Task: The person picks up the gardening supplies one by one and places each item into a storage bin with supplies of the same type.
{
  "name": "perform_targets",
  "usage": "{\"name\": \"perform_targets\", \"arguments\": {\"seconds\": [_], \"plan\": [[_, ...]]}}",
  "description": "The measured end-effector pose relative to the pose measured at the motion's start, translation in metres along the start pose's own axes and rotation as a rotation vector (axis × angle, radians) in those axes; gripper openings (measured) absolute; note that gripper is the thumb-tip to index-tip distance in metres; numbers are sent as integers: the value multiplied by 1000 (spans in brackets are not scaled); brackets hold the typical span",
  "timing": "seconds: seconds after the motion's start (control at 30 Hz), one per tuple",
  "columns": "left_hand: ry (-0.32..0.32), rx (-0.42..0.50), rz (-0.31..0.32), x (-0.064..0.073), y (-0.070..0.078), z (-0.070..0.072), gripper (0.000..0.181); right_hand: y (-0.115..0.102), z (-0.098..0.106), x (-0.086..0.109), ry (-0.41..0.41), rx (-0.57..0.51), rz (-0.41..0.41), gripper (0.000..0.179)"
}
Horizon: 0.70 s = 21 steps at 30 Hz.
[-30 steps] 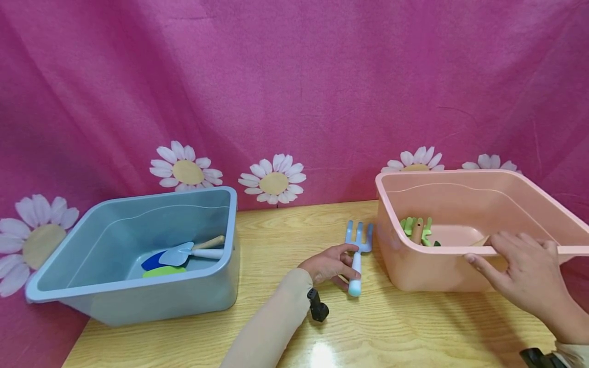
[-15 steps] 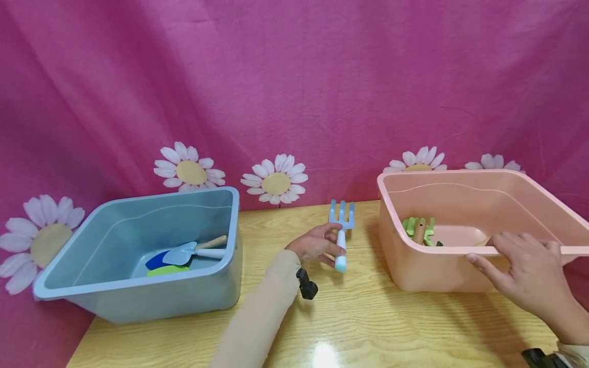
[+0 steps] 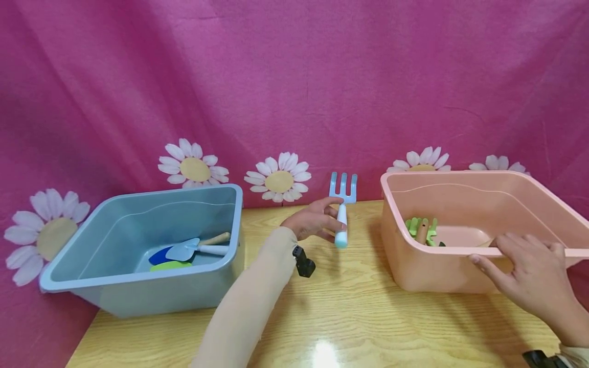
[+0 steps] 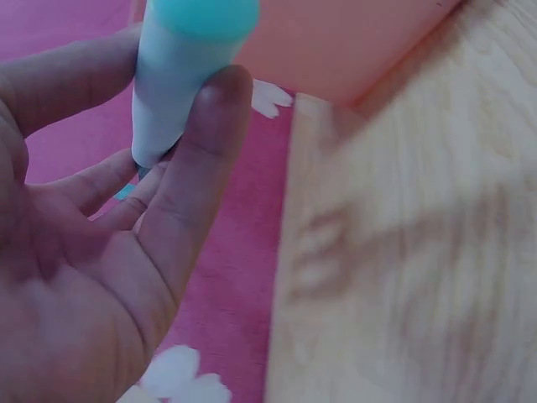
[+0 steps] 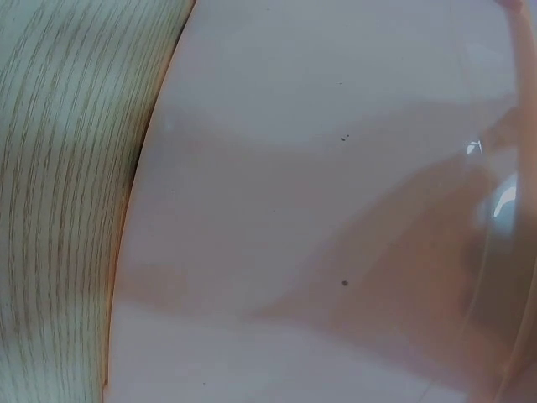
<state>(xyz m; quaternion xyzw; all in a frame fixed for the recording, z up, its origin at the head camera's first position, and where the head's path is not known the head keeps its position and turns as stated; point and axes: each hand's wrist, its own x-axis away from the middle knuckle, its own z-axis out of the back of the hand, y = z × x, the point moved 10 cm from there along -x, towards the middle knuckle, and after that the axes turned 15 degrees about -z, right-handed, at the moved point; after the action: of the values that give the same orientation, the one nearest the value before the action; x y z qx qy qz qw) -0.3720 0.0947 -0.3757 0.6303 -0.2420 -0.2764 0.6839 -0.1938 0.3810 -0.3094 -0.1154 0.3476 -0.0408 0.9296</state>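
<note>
In the head view my left hand (image 3: 316, 220) pinches the white handle of a light-blue hand fork (image 3: 343, 190) between thumb and fingers. The fork is off the table, tines pointing away from me; its shadow falls on the wood. Close up in the left wrist view, the handle (image 4: 168, 92) with its turquoise end sits between thumb and fingers. My right hand (image 3: 534, 273) grips the near rim of the pink tub (image 3: 432, 268), fingers over the edge and thumb outside. Mostly the tub wall (image 5: 277, 210) fills the right wrist view, where that hand is not clearly visible.
A blue tub (image 3: 152, 296) stands on the left, holding a light-blue trowel (image 3: 184, 249) and other hand tools. Inside the pink tub lie a green rake-like tool (image 3: 431, 232) and a brown handle (image 3: 422, 231). Behind the wooden table (image 3: 368, 327) hangs a pink flowered cloth (image 3: 294, 92).
My left hand has lifted the hand fork from beside the pink tub, moving it slightly left and farther back. My right hand stays on the pink tub's rim.
</note>
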Motion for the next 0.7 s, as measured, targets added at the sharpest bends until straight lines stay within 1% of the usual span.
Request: {"name": "perform_targets", "arguments": {"seconds": [0.07,0.2,0.3,0.4,0.5,0.57,0.67,0.7], "plan": [[-16,-3,-14,1,10,1,78,0,0,0,-1,1,1,40],[-71,-4,-53,3,35,-1,77,0,0,0,-2,5,1,40],[-115,-7,-80,3,56,-6,77,1,0,0,-2,8,-4,40],[-145,-25,-96,1,74,-12,77,1,0,0,-3,8,-2,40],[-176,-44,-112,-1,87,-22,76,0,0,0,0,6,3,40],[-210,-48,-124,-1,93,-31,75,0,1,0,4,3,7,40],[-251,-35,-142,-5,97,-48,74,0,1,0,4,2,6,40],[-256,-26,-144,-6,97,-53,73,0,1,0,3,1,5,40]]}}
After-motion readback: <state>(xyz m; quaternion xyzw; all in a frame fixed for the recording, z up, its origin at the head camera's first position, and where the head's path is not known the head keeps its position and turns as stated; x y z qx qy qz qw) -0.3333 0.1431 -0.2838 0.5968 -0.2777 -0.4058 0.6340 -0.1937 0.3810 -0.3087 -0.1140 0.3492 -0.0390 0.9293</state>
